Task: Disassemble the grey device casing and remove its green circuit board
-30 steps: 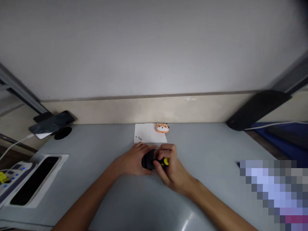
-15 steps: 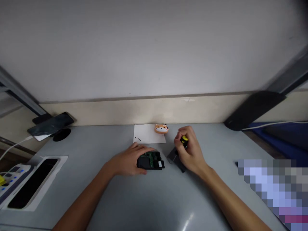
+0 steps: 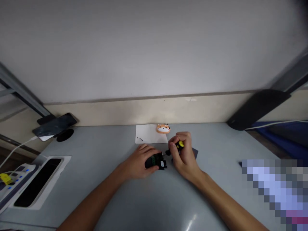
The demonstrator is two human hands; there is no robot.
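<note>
Centrally on the grey table (image 3: 101, 179): left hand (image 3: 141, 160) clamped over small black device (image 3: 156, 161) with green board showing, right hand (image 3: 184, 157) just right of it, closed round yellow-capped screwdriver (image 3: 176, 147); dark cover plate (image 3: 194, 153) behind, white paper (image 3: 149, 134) farther back.

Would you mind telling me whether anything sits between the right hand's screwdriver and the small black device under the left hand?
Nothing visible does. The right hand grips the yellow-capped screwdriver just right of the black device, which the left hand holds on the table; only a narrow gap of bare table separates them.
</note>
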